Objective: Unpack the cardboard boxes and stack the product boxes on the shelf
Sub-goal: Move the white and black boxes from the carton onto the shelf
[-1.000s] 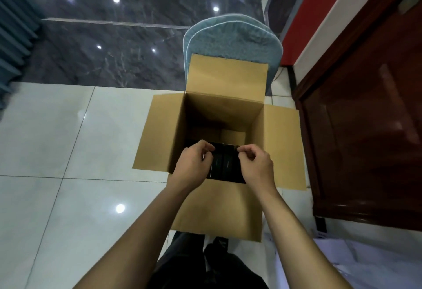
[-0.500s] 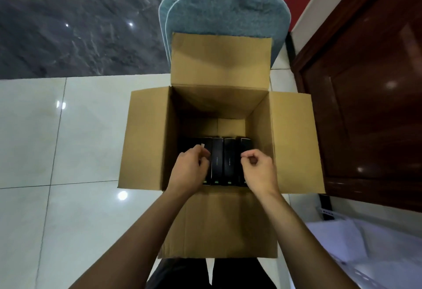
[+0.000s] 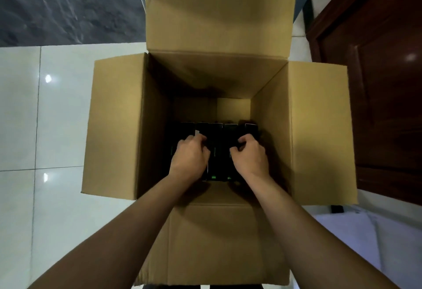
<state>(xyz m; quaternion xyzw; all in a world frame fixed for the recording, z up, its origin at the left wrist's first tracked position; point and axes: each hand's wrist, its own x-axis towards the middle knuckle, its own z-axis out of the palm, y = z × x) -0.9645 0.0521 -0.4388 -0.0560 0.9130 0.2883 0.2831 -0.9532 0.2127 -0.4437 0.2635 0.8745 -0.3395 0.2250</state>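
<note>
Deep inside the open brown corrugated cardboard carton (image 3: pixel 317 128), flaps folded out on a pale tiled floor (image 3: pixel 57 117), I reach down to the row of slim black product boxes (image 3: pixel 217 151) standing on edge against the near wall, with bare cardboard showing on the far side of the carton's bottom. My left hand (image 3: pixel 190 159) curls its fingers over the top edges of the boxes toward the left of the row; my right hand (image 3: pixel 250 158) curls likewise over those toward the right, both apparently gripping, though the dim, blurred interior hides exactly how many boxes each holds. To lift well, I judge I should pinch a few boxes squarely by their long sides, draw them straight up clear of the carton walls, and keep them level so none slips. No shelf is in view. Small green marks (image 3: pixel 214 177) show at the near ends of the boxes and pale labels at the far ends, but no brand or writing can be read.
</note>
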